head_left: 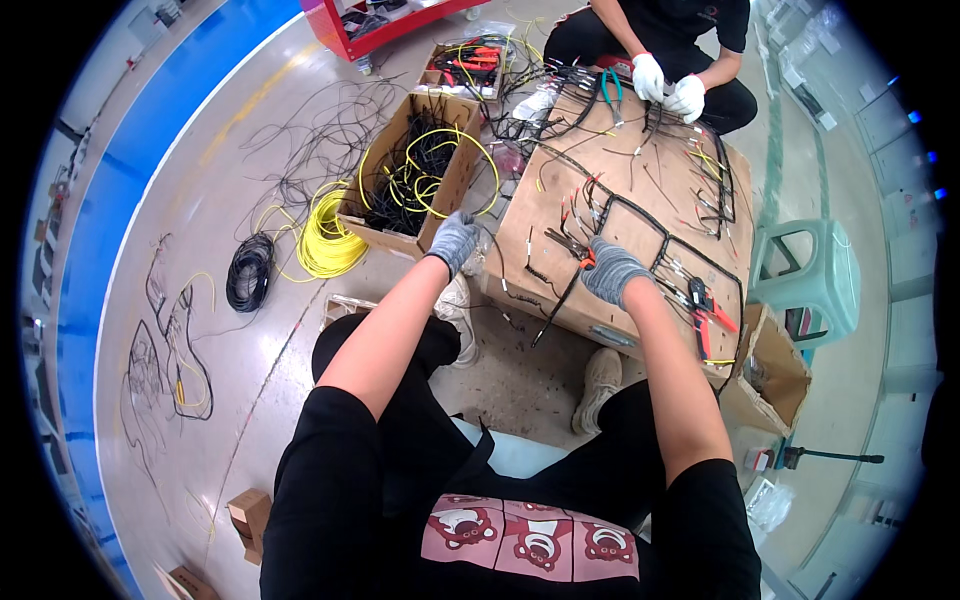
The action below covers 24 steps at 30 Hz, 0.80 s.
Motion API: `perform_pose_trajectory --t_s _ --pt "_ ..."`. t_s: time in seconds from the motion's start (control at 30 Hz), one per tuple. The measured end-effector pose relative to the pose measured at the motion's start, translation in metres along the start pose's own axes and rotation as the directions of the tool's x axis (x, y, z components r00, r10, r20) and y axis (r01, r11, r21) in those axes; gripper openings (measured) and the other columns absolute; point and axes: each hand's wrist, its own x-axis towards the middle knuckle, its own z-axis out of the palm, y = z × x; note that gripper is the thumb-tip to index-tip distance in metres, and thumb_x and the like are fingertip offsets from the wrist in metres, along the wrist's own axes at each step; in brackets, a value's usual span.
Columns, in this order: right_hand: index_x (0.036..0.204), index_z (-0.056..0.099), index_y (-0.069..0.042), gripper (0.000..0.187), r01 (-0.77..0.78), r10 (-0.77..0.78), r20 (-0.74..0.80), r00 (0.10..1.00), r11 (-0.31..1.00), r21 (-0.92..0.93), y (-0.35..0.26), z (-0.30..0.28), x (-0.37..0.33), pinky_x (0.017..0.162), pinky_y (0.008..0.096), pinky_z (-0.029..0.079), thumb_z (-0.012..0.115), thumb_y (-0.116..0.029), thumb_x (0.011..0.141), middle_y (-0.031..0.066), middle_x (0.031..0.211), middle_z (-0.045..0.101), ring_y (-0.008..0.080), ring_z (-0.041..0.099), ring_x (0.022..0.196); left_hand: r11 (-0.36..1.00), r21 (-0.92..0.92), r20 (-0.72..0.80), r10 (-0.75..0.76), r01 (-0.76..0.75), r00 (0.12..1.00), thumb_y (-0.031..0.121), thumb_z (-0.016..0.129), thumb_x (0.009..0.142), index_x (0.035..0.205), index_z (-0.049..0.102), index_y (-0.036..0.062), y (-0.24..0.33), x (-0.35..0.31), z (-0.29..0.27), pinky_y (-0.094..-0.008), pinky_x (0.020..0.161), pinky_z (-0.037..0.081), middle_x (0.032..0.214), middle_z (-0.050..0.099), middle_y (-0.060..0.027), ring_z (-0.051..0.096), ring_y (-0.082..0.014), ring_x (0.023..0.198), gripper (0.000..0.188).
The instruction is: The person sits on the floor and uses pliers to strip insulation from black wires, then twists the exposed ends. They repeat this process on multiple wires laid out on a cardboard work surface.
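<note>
My right hand (pixel 612 272), in a grey glove, grips pliers (pixel 568 244) with orange handles over the brown board. Their metal jaws point left. Beneath and around them, a black wire harness (pixel 628 207) branches across the board, with many thin wire ends showing red, white and yellow tips. My left hand (pixel 455 243), also gloved in grey, is closed beside the near right corner of an open cardboard box (pixel 400 241). What its fingers hold, if anything, is too small to make out. Black wires and a yellow cable (pixel 437 209) lie in that box.
Across the board (pixel 520 215), a co-worker's white-gloved hands (pixel 668 92) handle wires. Red-handled cutters (pixel 704 310) and green-handled pliers (pixel 611 92) rest on it. Yellow (pixel 332 238) and black (pixel 249 272) cable coils lie on the floor at left. A green stool (pixel 825 270) stands right.
</note>
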Motion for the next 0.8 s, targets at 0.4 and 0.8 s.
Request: perform_pose_trajectory --t_s 0.4,0.8 --pt "0.106 0.055 -0.002 0.037 -0.008 0.034 0.141 0.989 0.983 -0.183 -0.020 0.011 0.000 0.083 0.0399 0.048 0.059 -0.026 0.077 0.0196 0.105 0.061 0.0332 0.060 0.098 0.953 -0.151 0.153 -0.241 0.263 0.959 0.020 0.069 0.080 0.078 0.061 0.0024 0.019 0.003 0.031 -0.0299 0.057 0.041 0.067 0.055 -0.0016 0.046 -0.0130 0.060 0.020" --pt "0.099 0.058 -0.003 0.033 0.048 -0.038 0.038 0.999 0.953 -0.298 -0.036 0.014 0.000 0.082 0.0393 0.048 0.060 -0.025 0.075 0.0186 0.103 0.061 0.0317 0.059 0.098 0.996 -0.004 0.140 0.094 -0.095 0.986 0.017 0.066 0.078 0.084 0.061 -0.0003 0.081 -0.041 0.020 -0.0299 0.067 0.046 0.072 0.062 -0.0073 0.055 -0.0158 0.064 0.019"
